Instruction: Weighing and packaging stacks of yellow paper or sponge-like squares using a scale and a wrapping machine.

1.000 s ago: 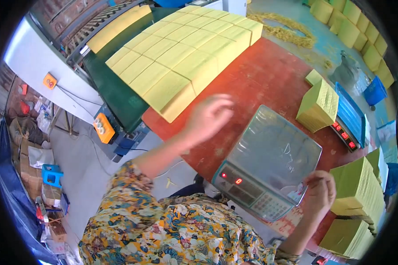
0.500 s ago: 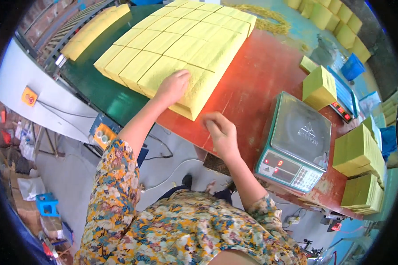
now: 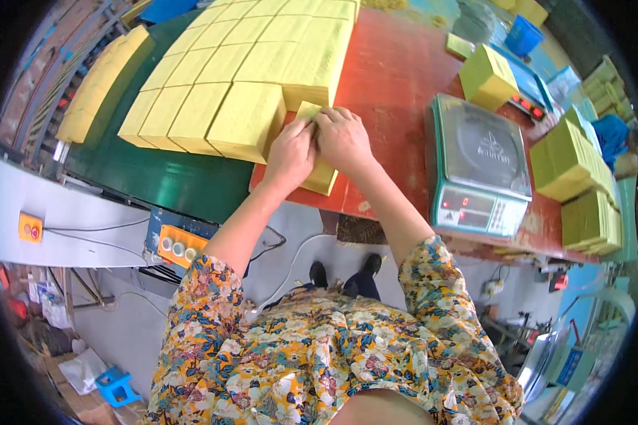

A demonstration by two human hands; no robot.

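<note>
A narrow stack of yellow paper (image 3: 322, 178) lies on the red tabletop at the near right corner of a large block of yellow paper stacks (image 3: 247, 110). A gap shows between it and the stacks around that corner. My left hand (image 3: 293, 152) grips its left side with the fingers bent over the top. From the right, my right hand (image 3: 343, 139) closes on the same stack, its fingertips meeting my left hand's. The two hands hide the stack's middle.
On the right stands a digital scale (image 3: 480, 166), with a cut yellow paper stack (image 3: 488, 76) behind it and more paper stacks (image 3: 571, 159) farther right. The block rests partly on a green surface (image 3: 184, 184). An orange button box (image 3: 179, 246) sits at the table's near left.
My right hand has come over to the paper, and both hands now hold the corner stack. That stack has come away from the block. The whole view has shifted.
</note>
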